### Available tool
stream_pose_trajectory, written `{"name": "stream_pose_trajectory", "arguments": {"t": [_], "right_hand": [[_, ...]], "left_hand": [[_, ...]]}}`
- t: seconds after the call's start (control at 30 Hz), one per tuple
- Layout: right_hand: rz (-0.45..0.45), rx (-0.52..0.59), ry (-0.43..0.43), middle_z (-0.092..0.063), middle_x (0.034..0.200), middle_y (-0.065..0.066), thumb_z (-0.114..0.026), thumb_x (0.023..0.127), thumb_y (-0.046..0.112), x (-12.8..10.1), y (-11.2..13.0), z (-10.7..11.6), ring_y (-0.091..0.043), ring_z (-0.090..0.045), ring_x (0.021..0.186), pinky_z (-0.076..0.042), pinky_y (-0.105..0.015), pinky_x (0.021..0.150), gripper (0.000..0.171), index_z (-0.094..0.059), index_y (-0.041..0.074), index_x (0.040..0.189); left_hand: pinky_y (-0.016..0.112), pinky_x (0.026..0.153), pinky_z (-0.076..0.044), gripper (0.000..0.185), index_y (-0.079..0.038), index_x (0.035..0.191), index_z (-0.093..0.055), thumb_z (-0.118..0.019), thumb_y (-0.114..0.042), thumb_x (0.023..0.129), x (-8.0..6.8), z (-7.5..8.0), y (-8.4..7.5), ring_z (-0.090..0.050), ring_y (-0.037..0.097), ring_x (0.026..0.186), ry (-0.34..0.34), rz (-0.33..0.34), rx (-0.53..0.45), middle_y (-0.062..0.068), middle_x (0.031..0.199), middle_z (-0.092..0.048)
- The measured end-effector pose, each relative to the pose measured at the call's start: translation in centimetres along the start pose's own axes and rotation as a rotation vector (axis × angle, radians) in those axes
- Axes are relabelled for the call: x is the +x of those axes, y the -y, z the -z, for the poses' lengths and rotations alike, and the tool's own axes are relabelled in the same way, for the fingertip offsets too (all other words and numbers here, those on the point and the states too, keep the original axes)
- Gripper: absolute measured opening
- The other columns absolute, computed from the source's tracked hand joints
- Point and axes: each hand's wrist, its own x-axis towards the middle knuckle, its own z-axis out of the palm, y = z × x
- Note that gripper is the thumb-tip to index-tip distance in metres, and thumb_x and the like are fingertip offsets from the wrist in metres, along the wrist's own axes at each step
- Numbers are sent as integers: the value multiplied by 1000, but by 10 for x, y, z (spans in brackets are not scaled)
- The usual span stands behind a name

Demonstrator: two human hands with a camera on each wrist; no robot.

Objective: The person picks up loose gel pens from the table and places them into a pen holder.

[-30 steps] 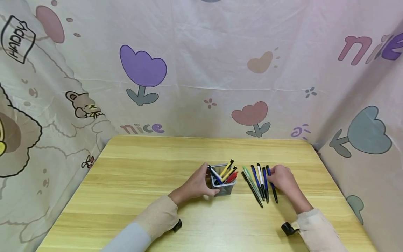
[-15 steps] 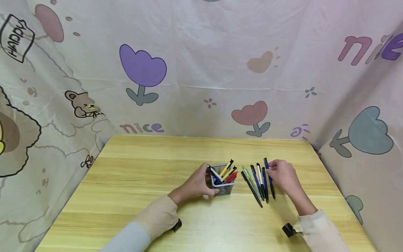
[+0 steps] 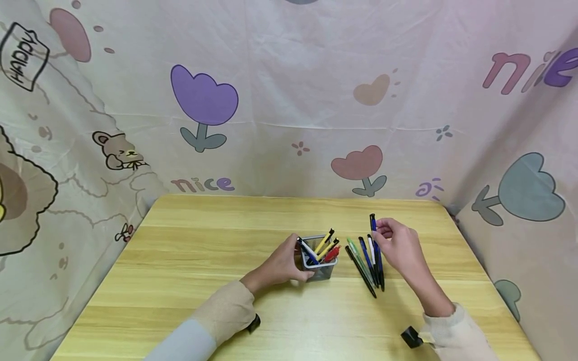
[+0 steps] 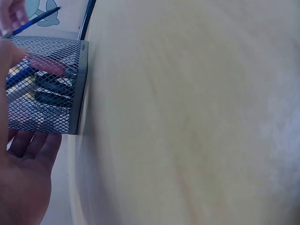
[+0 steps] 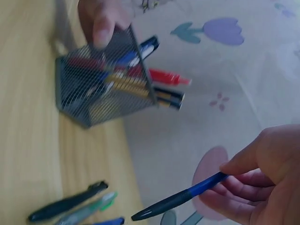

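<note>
Near tabletop's right edge, R hand pinches light, stiff, slick pen mid-barrel; L hand grips holder.

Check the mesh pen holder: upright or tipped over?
Upright. The mesh pen holder stands on the table with its pens sticking up out of the open top; the left hand holds its side.

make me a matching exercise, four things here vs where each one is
Things:
1 blue pen
2 red pen
3 green pen
4 mesh cup

Places:
a lying on the table
b pinched in the right hand
c gripped by the left hand
d standing in the cup

Pairs: 1-b, 2-d, 3-a, 4-c
</note>
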Motion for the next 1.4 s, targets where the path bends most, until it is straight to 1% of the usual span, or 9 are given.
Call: {"name": "stream_pose_trajectory", "arguments": {"t": [0.13, 0.3, 0.47, 0.57, 0.73, 0.9, 1.0, 1.2, 1.4], "right_hand": [[45, 77, -56, -75, 95, -14, -73, 94, 8, -4, 14, 2, -25, -70, 87, -52, -12, 68, 17, -71, -1, 109], [122, 218, -119, -74, 96, -16, -74, 92, 1, -8, 32, 2, -21, -70, 88, -53, -5, 74, 16, -70, -4, 107], [186, 329, -163, -73, 97, -15, -75, 90, -4, -11, 46, 3, -19, -72, 89, -57, -8, 78, 16, -69, -4, 105], [204, 391, -154, -72, 98, -15, -74, 90, -5, -12, 54, 4, -19, -73, 91, -58, -11, 79, 17, -69, -4, 105], [243, 488, -128, -71, 97, -14, -75, 88, -8, -15, 63, 0, -13, -72, 89, -61, -17, 77, 19, -68, -5, 105], [317, 493, -105, -70, 95, -10, -75, 87, -9, -16, 66, -13, -22, -73, 88, -62, -19, 76, 19, -68, -4, 104], [331, 493, -73, -70, 94, -7, -75, 88, -8, -16, 66, -22, -26, -73, 89, -63, -20, 75, 19, -69, -2, 104], [310, 457, 0, -71, 94, -8, -76, 88, -6, -19, 65, -37, -18, -71, 88, -63, -19, 73, 19, -69, 0, 105], [303, 404, 58, -74, 94, -7, -78, 88, -2, -21, 63, -46, -13, -71, 86, -63, -20, 72, 19, -70, 2, 106]], "left_hand": [[28, 95, -54, 67, -12, 120, -46, -92, -22, 72, 0, 0, 1, -61, 12, 105, 2, -3, -3, 1, 113, -60], [29, 98, -55, 67, -13, 121, -46, -92, -21, 72, -1, -1, 2, -62, 12, 107, 0, 0, -13, 1, 113, -61], [31, 98, -55, 67, -12, 121, -46, -91, -20, 72, -1, 0, 0, -62, 13, 107, 1, -4, -16, 2, 113, -61], [32, 99, -55, 67, -11, 120, -46, -91, -19, 72, -1, 0, -1, -62, 14, 108, -1, -4, -19, 2, 113, -61], [31, 98, -55, 66, -12, 120, -46, -91, -20, 72, -1, 0, 0, -62, 13, 107, 2, 1, -20, 1, 112, -61], [31, 98, -55, 67, -12, 122, -46, -91, -21, 73, 0, -1, 0, -63, 14, 109, 3, -4, -26, 2, 115, -61], [30, 100, -56, 69, -12, 124, -45, -91, -19, 73, 0, -1, 0, -64, 14, 112, 4, -15, -47, 3, 119, -61], [27, 101, -56, 71, -11, 127, -44, -91, -15, 73, 1, -1, 1, -65, 14, 114, 16, -30, -88, 5, 123, -60], [29, 104, -56, 71, -10, 126, -44, -91, -14, 72, 2, -2, 2, -66, 17, 117, 8, -29, -95, 5, 123, -61]]}}
